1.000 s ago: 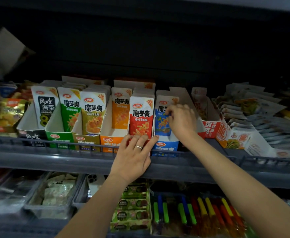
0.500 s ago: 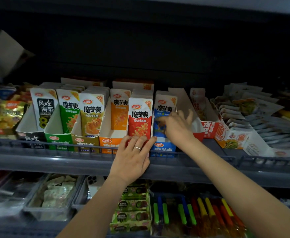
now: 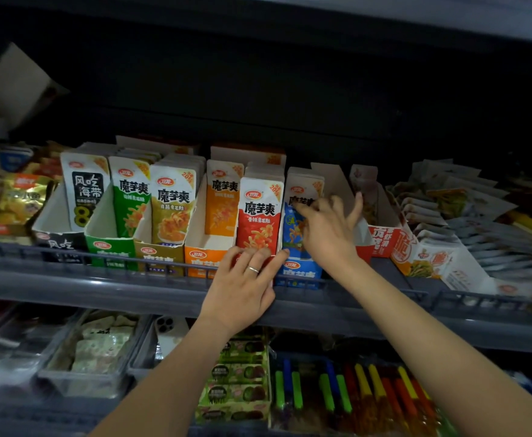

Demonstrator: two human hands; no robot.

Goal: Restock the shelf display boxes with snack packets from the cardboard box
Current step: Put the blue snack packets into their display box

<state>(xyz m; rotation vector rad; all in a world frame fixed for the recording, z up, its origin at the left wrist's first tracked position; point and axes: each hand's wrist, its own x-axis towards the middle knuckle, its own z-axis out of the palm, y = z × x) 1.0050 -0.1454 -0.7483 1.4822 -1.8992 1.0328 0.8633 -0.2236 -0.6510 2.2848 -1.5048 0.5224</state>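
Upright blue-and-white snack packet (image 3: 304, 187) touched by right hand (image 3: 327, 234), fingers spread loose, left hand (image 3: 242, 288) at seven o'clock lay flat-fingered.

This is a shop, a snack aisle. A dark railed shelf (image 3: 69, 288) carries a row of open display boxes (image 3: 113, 247), each packed with upright branded packets (image 3: 173, 203), one colour per box. At 3 o'clock flat packs (image 3: 466, 222) lie stacked in rows. Below, at 6 o'clock, sit trays (image 3: 94, 383) and bright wrapped sticks (image 3: 362, 386).
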